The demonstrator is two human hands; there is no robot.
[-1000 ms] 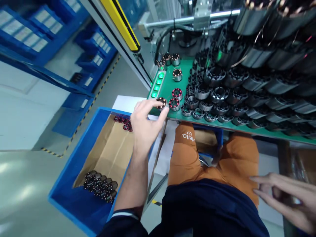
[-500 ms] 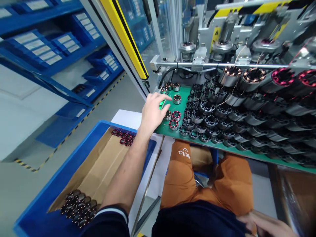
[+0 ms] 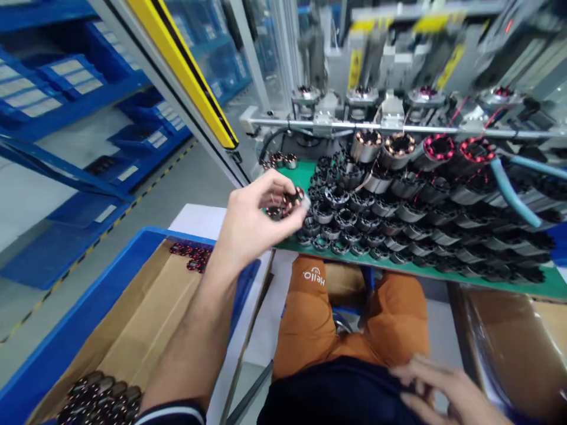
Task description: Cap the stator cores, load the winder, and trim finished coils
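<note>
My left hand [image 3: 254,218] is closed around a copper-wound motor stator [image 3: 292,199], gripped between thumb and fingers above the green work surface [image 3: 305,171]. Another wound stator [image 3: 273,211] shows just beside it, partly hidden by the hand. Behind the hand, several copper-wound stators [image 3: 290,161] sit near the surface's far left corner. Low on the right, by my lap, my right hand [image 3: 447,386] is slightly blurred; its fingers are curved and apart, and I see nothing held in them.
Rows of bare dark stator cores [image 3: 378,218] fill the green surface to the right, with wound ones along the back. Behind stands a winding machine with a metal rail [image 3: 328,125]. A blue bin [image 3: 146,236] with cardboard and wound stators is at left. A light-blue hose [image 3: 509,189] hangs at right.
My left hand has closed on a copper-wound stator; half a second ago its fingers were apart and empty. My right hand has come further into view, and the camera view has shifted right.
</note>
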